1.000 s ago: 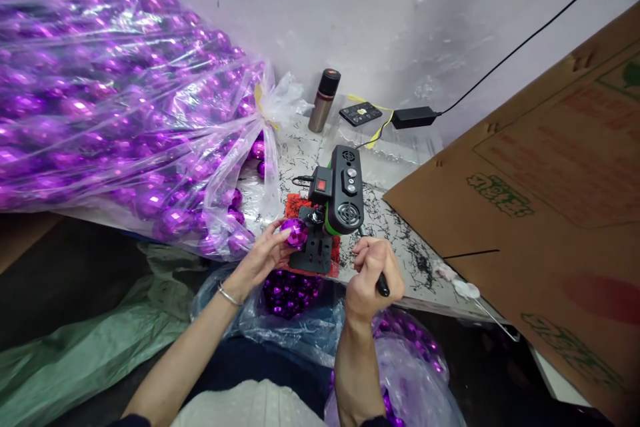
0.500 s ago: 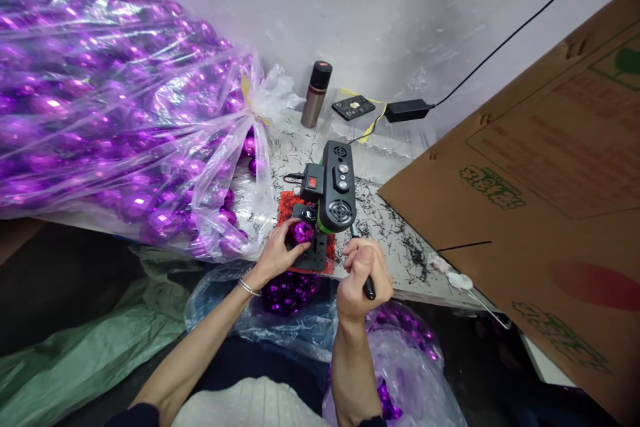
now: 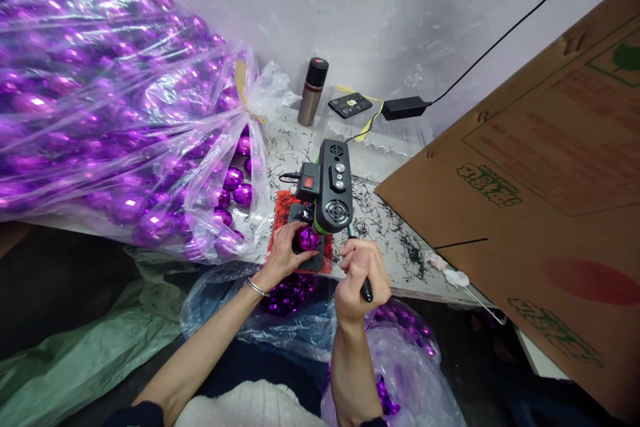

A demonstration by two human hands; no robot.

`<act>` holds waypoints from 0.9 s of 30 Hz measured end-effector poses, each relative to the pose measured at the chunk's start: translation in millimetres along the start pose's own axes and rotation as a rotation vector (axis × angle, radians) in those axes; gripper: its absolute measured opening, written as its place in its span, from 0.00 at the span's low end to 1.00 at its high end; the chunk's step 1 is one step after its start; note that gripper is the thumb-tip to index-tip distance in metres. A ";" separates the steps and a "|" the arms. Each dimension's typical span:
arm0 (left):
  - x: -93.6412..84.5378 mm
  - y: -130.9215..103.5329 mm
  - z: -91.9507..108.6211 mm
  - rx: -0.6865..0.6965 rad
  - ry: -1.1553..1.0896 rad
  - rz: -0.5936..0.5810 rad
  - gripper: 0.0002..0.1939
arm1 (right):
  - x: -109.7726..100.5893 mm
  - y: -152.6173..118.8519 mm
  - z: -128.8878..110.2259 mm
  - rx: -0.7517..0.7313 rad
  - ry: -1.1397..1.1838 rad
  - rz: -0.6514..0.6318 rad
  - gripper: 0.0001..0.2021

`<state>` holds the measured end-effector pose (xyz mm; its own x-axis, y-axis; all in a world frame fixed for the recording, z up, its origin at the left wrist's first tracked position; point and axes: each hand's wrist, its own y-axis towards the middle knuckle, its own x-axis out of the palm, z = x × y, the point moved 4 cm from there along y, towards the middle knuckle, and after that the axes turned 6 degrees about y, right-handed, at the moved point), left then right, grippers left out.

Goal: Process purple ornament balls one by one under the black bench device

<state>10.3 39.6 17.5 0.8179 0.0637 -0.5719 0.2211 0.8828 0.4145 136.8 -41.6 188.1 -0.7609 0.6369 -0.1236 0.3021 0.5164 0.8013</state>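
My left hand (image 3: 289, 253) has its thumb and fingers round a shiny purple ball (image 3: 308, 238) at the base of a small black machine (image 3: 335, 183). The ball sits under the machine's near end, above a dark base plate (image 3: 314, 261) on a red mat (image 3: 280, 203). My right hand (image 3: 363, 273) is closed round the black-tipped lever (image 3: 367, 291) at the machine's right side. A red switch (image 3: 309, 181) shows on the box at the machine's left.
A large clear bag (image 3: 115, 100) of purple balls fills the left. Behind the machine are a bottle (image 3: 313, 92), a phone-like black slab (image 3: 350, 105) and a power adapter (image 3: 405, 107). A cardboard box (image 3: 540, 193) leans in at the right. Black bits litter the table (image 3: 385, 260).
My left hand and the purple ball have moved slightly right, in under the machine's near end. My right hand keeps its hold on the lever. The whole view has shifted slightly.
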 end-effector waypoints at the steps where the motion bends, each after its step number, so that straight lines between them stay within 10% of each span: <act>1: 1.5 -0.8 -0.9 0.000 0.001 0.008 0.31 | 0.0 -2.8 1.5 -0.006 -0.003 -0.007 0.18; 27: 3.5 0.4 -2.9 -0.010 -0.003 -0.004 0.32 | 15.3 -60.7 49.1 -0.146 0.018 0.134 0.19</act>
<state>11.6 41.5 13.6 0.8184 0.0591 -0.5716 0.2190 0.8876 0.4053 135.0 -35.1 108.9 -0.7301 0.6834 -0.0002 0.3162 0.3381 0.8864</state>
